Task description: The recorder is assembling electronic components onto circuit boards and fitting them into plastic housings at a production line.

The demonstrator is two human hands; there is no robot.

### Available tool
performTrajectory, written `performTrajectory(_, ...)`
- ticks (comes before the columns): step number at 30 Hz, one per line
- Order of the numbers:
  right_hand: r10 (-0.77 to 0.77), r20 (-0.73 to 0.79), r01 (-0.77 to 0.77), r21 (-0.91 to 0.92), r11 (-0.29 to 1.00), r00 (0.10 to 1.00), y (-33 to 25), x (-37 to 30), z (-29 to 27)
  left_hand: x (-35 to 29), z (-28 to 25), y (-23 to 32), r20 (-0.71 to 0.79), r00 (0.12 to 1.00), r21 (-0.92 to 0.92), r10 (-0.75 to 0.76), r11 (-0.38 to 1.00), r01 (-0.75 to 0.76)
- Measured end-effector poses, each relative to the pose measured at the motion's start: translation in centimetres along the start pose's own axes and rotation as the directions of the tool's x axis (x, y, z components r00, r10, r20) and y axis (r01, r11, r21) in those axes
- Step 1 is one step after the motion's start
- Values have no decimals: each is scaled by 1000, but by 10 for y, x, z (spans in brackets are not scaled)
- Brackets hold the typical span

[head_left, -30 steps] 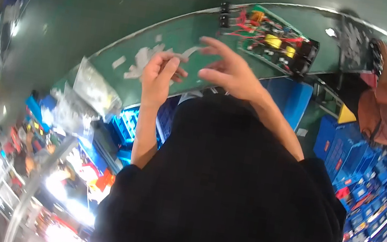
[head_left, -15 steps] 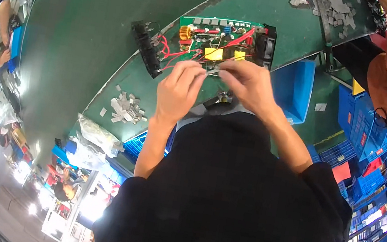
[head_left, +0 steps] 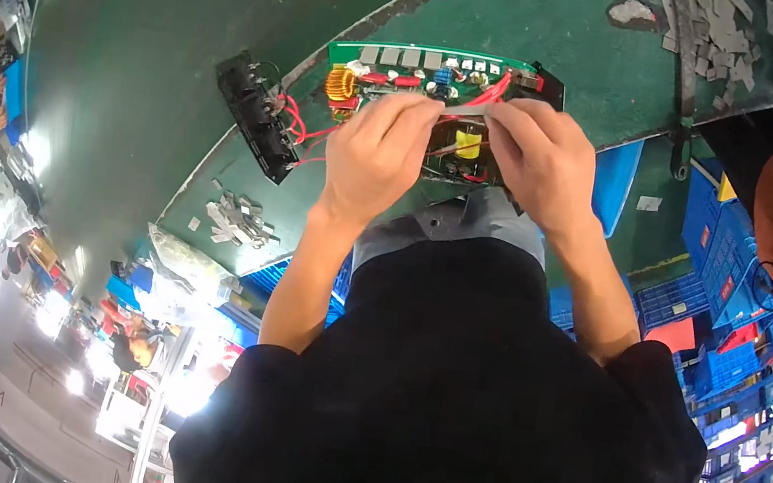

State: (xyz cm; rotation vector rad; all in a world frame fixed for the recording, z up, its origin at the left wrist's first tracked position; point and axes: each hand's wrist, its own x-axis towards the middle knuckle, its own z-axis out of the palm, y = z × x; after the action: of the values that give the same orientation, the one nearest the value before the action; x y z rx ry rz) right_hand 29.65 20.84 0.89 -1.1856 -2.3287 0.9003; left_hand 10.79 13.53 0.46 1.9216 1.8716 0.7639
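Pinching a thin grey strip (head_left: 468, 111) by opposite ends between the closed fingers of left hand (head_left: 378, 151) and right hand (head_left: 545, 166), seemingly to hold it straight. Held above the wired circuit board (head_left: 406, 68), perhaps for clear view, with grey pieces (head_left: 241, 219) piled leftward on the surface (head_left: 552, 25), probably within easy reach.

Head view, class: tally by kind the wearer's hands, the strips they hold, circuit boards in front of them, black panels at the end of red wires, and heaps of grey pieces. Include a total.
Left hand and right hand: 2
Pale strip: 1
Circuit board: 1
Black panel: 1
Left heap and upper-right heap: 2
Total: 7
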Motion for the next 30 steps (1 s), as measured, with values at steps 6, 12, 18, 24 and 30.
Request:
performTrajectory(6, -44, -10, 42, -166, 985, 999, 24, 21, 14, 22, 27, -16, -28, 999, 137, 25, 990, -21)
performTrajectory(12, 64, 108, -43, -188, 981, 992, 30, 30, 20, 30, 41, -24, 35, 997, 215, 63, 974, -69)
performTrajectory(18, 52, 188, -23, -156, 988, 981, 38, 29, 25, 29, 44, -26, 103, 993, 232, 60, 969, -83)
performTrajectory(24, 108, 126, -93, -118, 989, 986, 29, 37, 15, 24, 42, -18, 117, 993, 322, 0, 946, -38)
performTrajectory(30, 101, 200, -73, -144, 987, 975, 37, 33, 14, 18, 46, -18, 177, 984, 324, -28, 946, -31)
